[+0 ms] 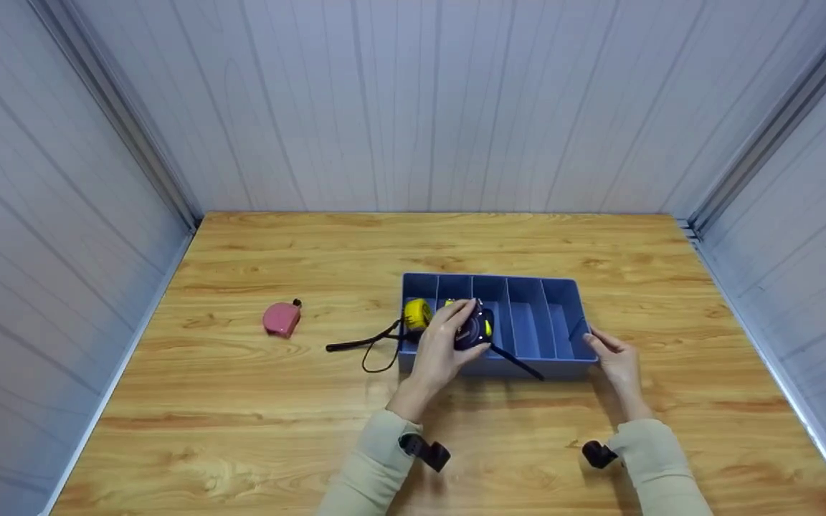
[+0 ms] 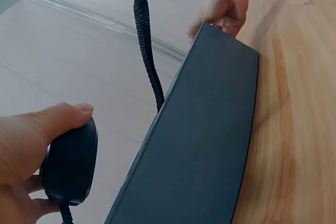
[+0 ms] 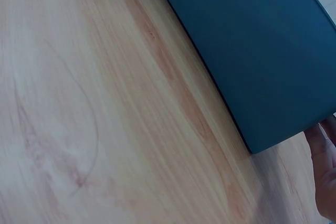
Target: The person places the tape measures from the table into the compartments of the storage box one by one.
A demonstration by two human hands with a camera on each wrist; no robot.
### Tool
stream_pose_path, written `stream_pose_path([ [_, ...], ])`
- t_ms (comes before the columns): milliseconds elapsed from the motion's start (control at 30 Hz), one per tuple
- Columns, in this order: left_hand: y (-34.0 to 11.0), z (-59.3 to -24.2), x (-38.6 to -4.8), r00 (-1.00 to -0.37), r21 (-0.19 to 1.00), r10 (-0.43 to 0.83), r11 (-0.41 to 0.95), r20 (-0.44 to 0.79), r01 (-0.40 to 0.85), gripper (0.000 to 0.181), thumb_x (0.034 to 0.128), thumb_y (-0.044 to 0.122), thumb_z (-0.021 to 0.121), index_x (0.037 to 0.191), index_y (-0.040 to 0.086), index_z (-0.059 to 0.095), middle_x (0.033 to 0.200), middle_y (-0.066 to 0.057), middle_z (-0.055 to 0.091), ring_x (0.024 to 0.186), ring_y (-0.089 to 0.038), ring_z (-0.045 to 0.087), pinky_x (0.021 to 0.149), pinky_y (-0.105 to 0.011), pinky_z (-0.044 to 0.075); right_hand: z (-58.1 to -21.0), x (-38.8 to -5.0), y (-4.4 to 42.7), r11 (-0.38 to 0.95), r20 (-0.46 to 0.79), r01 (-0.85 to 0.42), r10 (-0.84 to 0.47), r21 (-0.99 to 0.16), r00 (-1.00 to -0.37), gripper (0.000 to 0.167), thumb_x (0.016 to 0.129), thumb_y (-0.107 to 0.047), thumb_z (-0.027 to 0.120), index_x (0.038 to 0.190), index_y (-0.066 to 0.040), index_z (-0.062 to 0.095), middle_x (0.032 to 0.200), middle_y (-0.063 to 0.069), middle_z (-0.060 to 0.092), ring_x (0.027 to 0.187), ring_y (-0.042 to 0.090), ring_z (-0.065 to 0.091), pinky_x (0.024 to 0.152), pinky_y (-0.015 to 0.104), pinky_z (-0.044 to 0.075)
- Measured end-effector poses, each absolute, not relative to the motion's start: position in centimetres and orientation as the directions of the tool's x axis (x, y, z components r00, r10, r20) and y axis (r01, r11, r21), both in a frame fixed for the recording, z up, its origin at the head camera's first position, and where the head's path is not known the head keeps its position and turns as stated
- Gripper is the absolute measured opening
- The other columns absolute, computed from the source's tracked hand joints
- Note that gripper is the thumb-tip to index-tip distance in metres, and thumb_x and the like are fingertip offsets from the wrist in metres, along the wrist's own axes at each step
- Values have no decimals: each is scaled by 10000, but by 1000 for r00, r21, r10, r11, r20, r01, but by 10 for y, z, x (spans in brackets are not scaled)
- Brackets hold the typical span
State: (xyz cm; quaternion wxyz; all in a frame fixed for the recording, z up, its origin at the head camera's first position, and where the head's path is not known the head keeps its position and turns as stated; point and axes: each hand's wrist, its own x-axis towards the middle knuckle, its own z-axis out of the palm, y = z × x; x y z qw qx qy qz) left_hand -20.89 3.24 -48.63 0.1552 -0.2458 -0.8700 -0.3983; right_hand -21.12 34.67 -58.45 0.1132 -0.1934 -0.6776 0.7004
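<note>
My left hand (image 1: 439,351) grips a black tape measure (image 1: 472,331) with a yellow button, above the middle of the blue divided tray (image 1: 499,369). Its black wrist strap (image 1: 517,362) hangs across the tray's front rim. In the leftmost compartment sits a yellow tape measure (image 1: 417,314), its cord hanging out over the left side. Something yellow shows in the second compartment, mostly hidden by my left hand. My right hand (image 1: 619,365) holds the tray's right end, thumb at the rim; the left wrist view also shows that hand behind the tray wall (image 2: 205,124).
A pink tape measure (image 1: 282,319) lies on the wooden table (image 1: 241,430), left of the tray. Pale panel walls (image 1: 399,107) enclose the back and both sides. Black wrist cameras (image 1: 425,451) are strapped over both sleeves.
</note>
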Motion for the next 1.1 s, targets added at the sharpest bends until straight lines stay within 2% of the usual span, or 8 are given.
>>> stream_pose_path([
  [200, 43, -485, -210, -815, 613, 326, 541, 479, 576, 649, 694, 242, 758, 1263, 65, 502, 1244, -110, 479, 1142, -215, 435, 942, -314, 369, -592, -217, 350, 17, -102, 124, 463, -992, -880, 338, 705, -280, 748, 1016, -160, 695, 835, -189, 644, 870, 0, 540, 680, 107, 414],
  [333, 49, -485, -210, -811, 600, 338, 548, 478, 582, 649, 702, 284, 746, 1266, 78, 501, 1248, -89, 479, 1143, -208, 435, 942, -300, 368, -595, -220, 351, -42, -118, 111, 462, -993, -879, 362, 700, -245, 756, 1031, -118, 686, 854, -158, 652, 893, 25, 546, 730, 129, 430],
  [500, 56, -485, -209, -819, 604, 358, 555, 448, 572, 649, 718, 307, 728, 1282, 95, 487, 1271, -77, 465, 1160, -200, 419, 947, -294, 363, -591, -216, 348, -120, -153, 112, 436, -987, -887, 317, 693, -230, 762, 996, -161, 703, 871, -140, 655, 895, 32, 546, 704, 135, 445],
  [600, 59, -484, -210, -819, 609, 373, 548, 437, 574, 646, 724, 295, 724, 1287, 94, 480, 1273, -89, 461, 1165, -204, 413, 947, -300, 364, -583, -212, 345, -126, -149, 106, 408, -986, -901, 265, 707, -235, 752, 965, -195, 713, 867, -144, 654, 782, 17, 547, 568, 129, 430],
  [767, 66, -484, -212, -788, 567, 394, 548, 473, 615, 648, 710, 275, 743, 1273, 73, 493, 1249, -90, 482, 1140, -207, 438, 936, -297, 373, -571, -204, 338, -307, -180, 75, 330, -949, -927, 251, 715, -161, 745, 965, -159, 715, 897, -60, 664, 582, 54, 469, 364, 193, 294],
  [900, 72, -484, -215, -782, 540, 408, 567, 472, 622, 646, 713, 291, 739, 1271, 73, 496, 1245, -80, 488, 1134, -198, 443, 929, -292, 378, -577, -208, 339, -306, -174, 56, 373, -950, -911, 229, 695, -154, 761, 922, -162, 727, 888, -63, 668, 688, 51, 530, 430, 168, 384],
  [1000, 76, -484, -217, -793, 533, 417, 589, 444, 608, 648, 722, 311, 728, 1281, 89, 487, 1255, -61, 481, 1140, -188, 439, 930, -292, 378, -586, -214, 342, -321, -173, 37, 406, -946, -897, 227, 679, -133, 771, 902, -144, 731, 877, -61, 671, 824, 56, 558, 588, 160, 463],
  [1100, 80, -483, -219, -802, 529, 430, 603, 416, 598, 655, 728, 323, 720, 1295, 108, 473, 1262, -47, 475, 1143, -179, 435, 931, -285, 375, -593, -217, 345, -381, -190, 27, 398, -924, -897, 261, 657, -120, 785, 911, -116, 727, 878, -25, 674, 739, 86, 562, 515, 183, 459],
])
